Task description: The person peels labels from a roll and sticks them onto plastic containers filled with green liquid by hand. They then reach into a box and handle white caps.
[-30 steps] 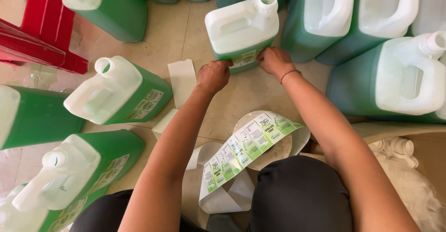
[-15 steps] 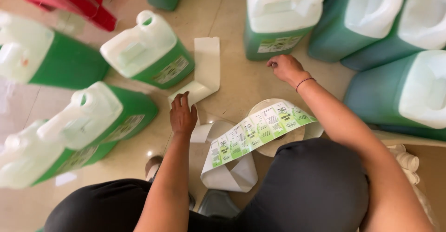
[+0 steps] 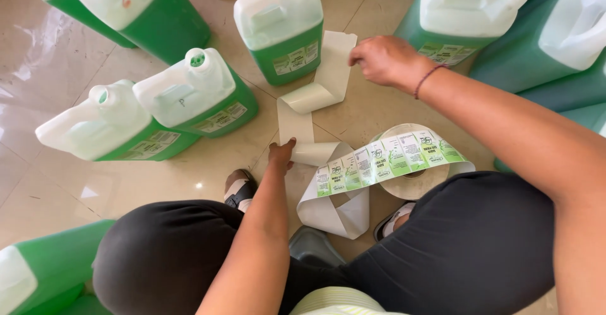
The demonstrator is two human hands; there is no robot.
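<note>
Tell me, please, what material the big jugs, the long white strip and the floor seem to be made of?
Jugs: likely plastic, translucent white, since the green liquid shows through the lower part. White strip: probably glossy label backing paper; it curls and loops softly. Floor: looks like polished beige tile, with grout lines and bright reflections.

Both hands [image 3: 281, 154] [image 3: 383, 60] low (fingers curled)

Scene bright, lit by soft daylight. Glare patches on the glossy tile floor [image 3: 82, 182], strongest left of the green jugs [image 3: 189, 100], with a small hot spot below them. Shadows beneath the jugs faint. Centre sharp; right forearm and jugs at the edges slightly soft and stretched.
</note>
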